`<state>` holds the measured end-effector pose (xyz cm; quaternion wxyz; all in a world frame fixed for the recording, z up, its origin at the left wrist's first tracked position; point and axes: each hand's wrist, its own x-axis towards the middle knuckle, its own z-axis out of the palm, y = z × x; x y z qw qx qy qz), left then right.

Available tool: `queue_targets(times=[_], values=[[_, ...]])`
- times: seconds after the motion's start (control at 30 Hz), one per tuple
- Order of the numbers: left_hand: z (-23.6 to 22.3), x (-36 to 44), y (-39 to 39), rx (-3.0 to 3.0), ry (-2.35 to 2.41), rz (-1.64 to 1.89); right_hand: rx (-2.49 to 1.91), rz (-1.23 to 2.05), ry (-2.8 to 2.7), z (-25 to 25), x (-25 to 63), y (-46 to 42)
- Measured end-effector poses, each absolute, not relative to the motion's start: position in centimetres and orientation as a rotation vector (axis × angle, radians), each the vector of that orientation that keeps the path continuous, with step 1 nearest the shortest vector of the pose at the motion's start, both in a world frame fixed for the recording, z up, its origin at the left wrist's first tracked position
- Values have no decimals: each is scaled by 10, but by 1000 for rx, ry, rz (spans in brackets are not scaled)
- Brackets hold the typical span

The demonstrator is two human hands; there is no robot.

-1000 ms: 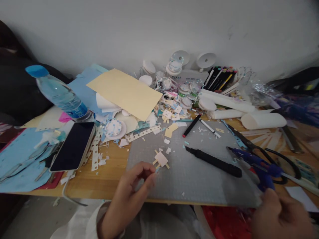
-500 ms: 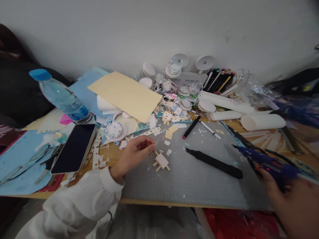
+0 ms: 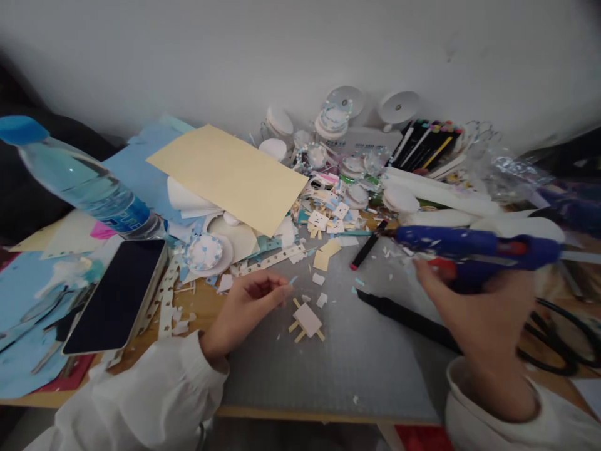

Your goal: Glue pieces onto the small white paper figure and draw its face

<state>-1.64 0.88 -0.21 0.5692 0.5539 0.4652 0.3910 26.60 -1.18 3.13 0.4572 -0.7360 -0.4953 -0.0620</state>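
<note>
Gripped in my right hand (image 3: pixel 483 313) is a blue hot glue gun (image 3: pixel 451 243), its nozzle pointing left above the grey cutting mat (image 3: pixel 366 376). My left hand (image 3: pixel 251 307) rests at the mat's left side, thumb and fingertips pinched on a tiny light-blue paper strip (image 3: pixel 293 280). Just right of those fingers lies a small paper figure (image 3: pixel 308 320), a pale pinkish square with several cream strips sticking out. Paper scraps (image 3: pixel 321 299) and a folded cream piece (image 3: pixel 326 253) lie beyond it. A black craft knife (image 3: pixel 408 321) sits partly beneath my right hand.
On the left stand a water bottle (image 3: pixel 89 181) and a phone (image 3: pixel 115 294). Behind the mat are a cream paper sheet (image 3: pixel 230 175), small paper faces (image 3: pixel 317 219) and a black-and-red marker (image 3: pixel 369 245). A black cable (image 3: pixel 558 363) coils at right.
My right hand has brought the glue gun up and left, from the right edge to over the mat. My left hand keeps its pinch near the figure. The view has shifted slightly.
</note>
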Motion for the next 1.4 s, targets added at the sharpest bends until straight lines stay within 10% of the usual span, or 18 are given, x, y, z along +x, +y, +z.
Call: queue_targets(times=[1.4], values=[[6, -11, 3, 908, 978, 771, -1737, -194, -1834, -16, 233, -31]])
